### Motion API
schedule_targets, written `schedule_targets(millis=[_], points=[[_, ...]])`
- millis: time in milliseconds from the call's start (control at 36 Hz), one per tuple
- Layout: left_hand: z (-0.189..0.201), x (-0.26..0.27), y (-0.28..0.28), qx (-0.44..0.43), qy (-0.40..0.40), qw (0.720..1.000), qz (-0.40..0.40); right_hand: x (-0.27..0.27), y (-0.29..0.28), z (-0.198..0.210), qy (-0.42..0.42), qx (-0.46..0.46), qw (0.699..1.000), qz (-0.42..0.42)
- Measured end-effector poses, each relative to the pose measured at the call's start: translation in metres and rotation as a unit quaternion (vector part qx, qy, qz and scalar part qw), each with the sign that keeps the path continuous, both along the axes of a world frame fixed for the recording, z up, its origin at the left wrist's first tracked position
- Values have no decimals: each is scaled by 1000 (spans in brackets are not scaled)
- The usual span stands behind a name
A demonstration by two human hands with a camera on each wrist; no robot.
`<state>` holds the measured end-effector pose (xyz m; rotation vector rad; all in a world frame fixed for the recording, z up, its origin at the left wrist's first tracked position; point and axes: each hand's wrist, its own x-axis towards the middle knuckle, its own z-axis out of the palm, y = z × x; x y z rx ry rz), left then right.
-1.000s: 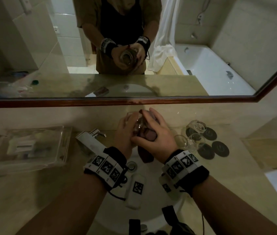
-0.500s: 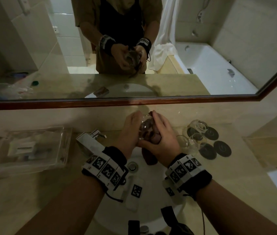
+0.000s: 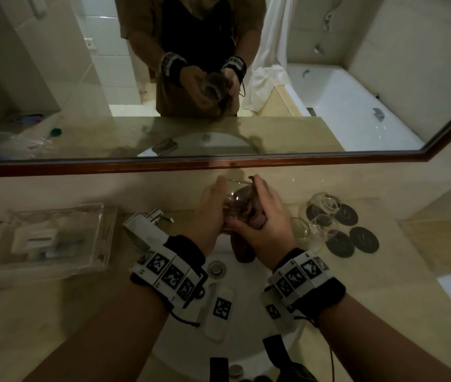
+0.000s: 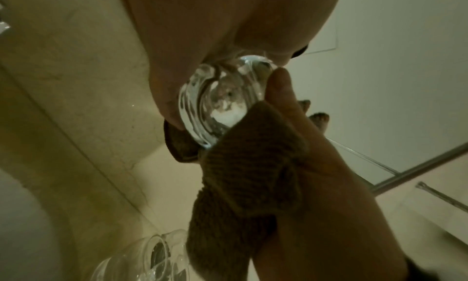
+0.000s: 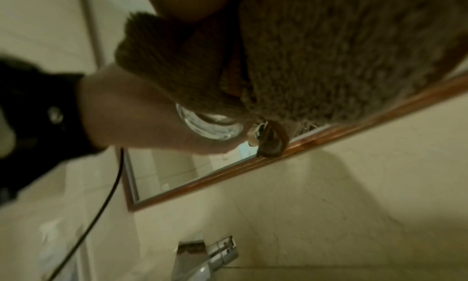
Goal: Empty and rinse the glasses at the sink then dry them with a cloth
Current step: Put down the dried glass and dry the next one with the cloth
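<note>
Held over sink [image 3: 249,274], in front of mirror [image 3: 219,78]: glass [image 3: 236,201] between both hands, left hand [image 3: 207,213] on its left side, right hand [image 3: 264,224] on its right w/ cloth [image 3: 254,216] pressed btwn palm & glass. Cloth tail hanging below, into basin. Tap [image 3: 147,230] left of sink, tray [image 3: 50,241] further left on counter. Other glasses [image 3: 321,213] right of sink, on & beside coasters [image 3: 363,239].
</note>
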<state>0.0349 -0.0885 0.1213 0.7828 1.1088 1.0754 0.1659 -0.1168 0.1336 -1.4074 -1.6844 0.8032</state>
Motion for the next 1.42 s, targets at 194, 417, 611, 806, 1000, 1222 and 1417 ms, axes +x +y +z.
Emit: schedule_targets(millis=[194,417,611,806,1000,1222,1417], points=[[4,-7,-7,41,-33,998,-36,-3,2,13,204,-83,969,108],[10,-6,-8,37,28,999,-20,-6,4,3,136,-41,990,23],[10,-1,-11,49,40,998,6,-5,3,6,-31,0,999,18],[8,-6,-10,54,50,997,-32,3,1,16,275,-98,947,134],[12,1,-10,36,104,994,-3,-7,-4,17,24,-27,999,-12],[6,-3,-12,71,71,995,24,-6,1,14,-7,-51,998,26],[12,-11,-5,42,-4,997,-64,1,11,12,202,-108,967,110]])
